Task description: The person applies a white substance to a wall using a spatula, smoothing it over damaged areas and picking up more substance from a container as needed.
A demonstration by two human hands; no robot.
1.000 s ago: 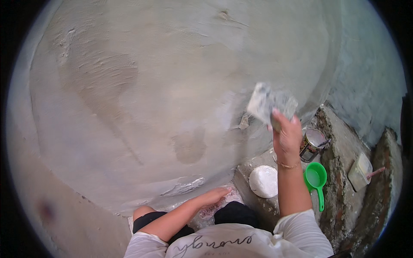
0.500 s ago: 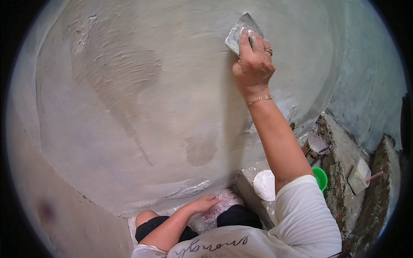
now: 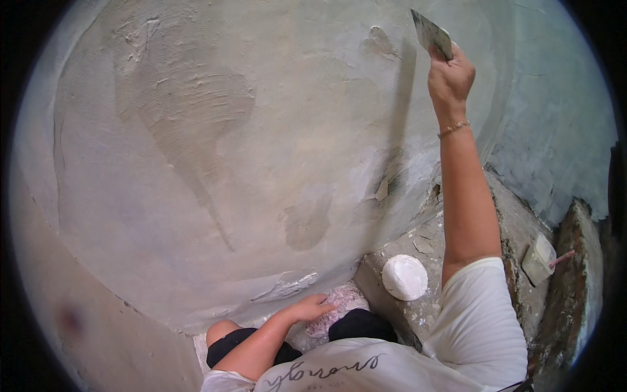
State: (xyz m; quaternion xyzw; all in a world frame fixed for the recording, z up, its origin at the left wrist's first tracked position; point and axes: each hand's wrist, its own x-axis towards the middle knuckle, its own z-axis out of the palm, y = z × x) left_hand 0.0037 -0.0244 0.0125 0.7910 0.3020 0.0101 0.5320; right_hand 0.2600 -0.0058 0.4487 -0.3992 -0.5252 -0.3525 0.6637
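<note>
My right hand [image 3: 450, 75] is raised high in front of the wall, closed round a flat, four-sided plastering scraper [image 3: 432, 36] with a grey smeared blade. The blade tilts up and leftward, and its shadow falls on the plastered wall [image 3: 294, 117] to the left; it appears apart from the surface. Down by my lap, my left hand [image 3: 308, 308] lies with fingers stretched out against a pink-and-white mottled thing [image 3: 339, 307], whose kind I cannot make out. Ridged, darker patches of plaster mark the wall's left part.
A round white tub or lump [image 3: 405, 277] sits on a concrete step [image 3: 379, 277] at my right. Farther right, rough steps [image 3: 575, 274] carry a pale, squarish container [image 3: 540, 259] with a pinkish stick. A blue-green wall [image 3: 542, 111] closes off the right side.
My right hand has moved right and up with the scraper, turning the blade away from the wall. A rough mark shows where it was. My left hand stays put.
</note>
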